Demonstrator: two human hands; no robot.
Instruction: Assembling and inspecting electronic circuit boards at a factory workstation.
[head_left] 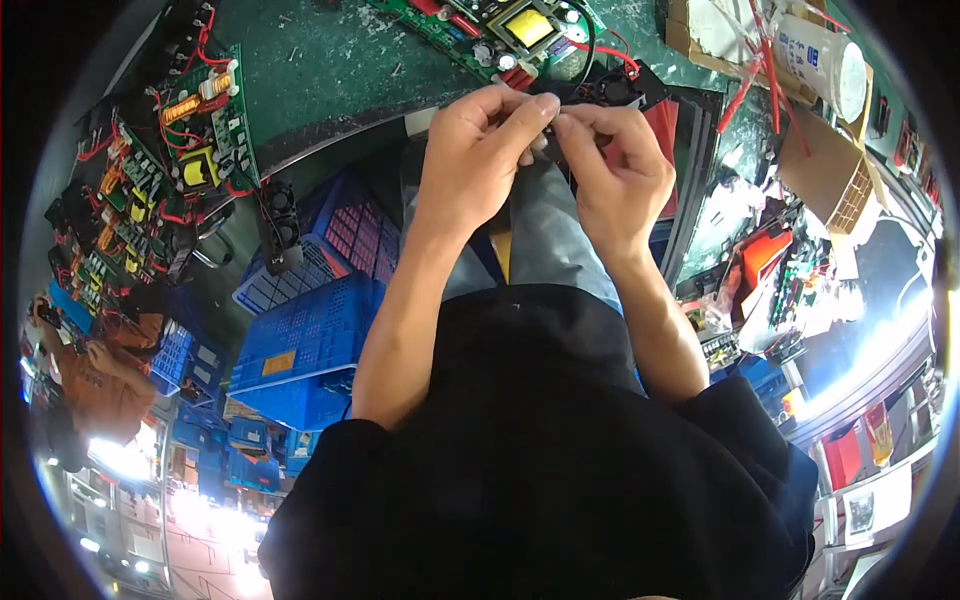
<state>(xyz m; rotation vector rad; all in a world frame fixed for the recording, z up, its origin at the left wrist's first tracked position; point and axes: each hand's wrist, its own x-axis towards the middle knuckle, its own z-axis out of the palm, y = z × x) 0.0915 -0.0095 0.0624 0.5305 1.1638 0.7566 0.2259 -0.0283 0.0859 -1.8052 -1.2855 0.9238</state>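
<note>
My left hand [478,150] and my right hand [622,172] meet above the front edge of the workbench. Thumb and fingers of each are pinched together, and the fingertips nearly touch. What sits between them is too small and too hidden to name. Just beyond my hands lies a green circuit board [470,38] with a yellow-wrapped transformer [528,27]. Red and black wires run from it toward a small black fan [612,88] close behind my right fingers.
More circuit boards [205,150] crowd the bench's left side, with a fan [280,215] hanging over its edge. Blue crates [300,345] stand below left. At right are a white cylindrical container [835,75], red tubing [768,85] and an open cardboard box [825,170]. Another person [100,375] works far left.
</note>
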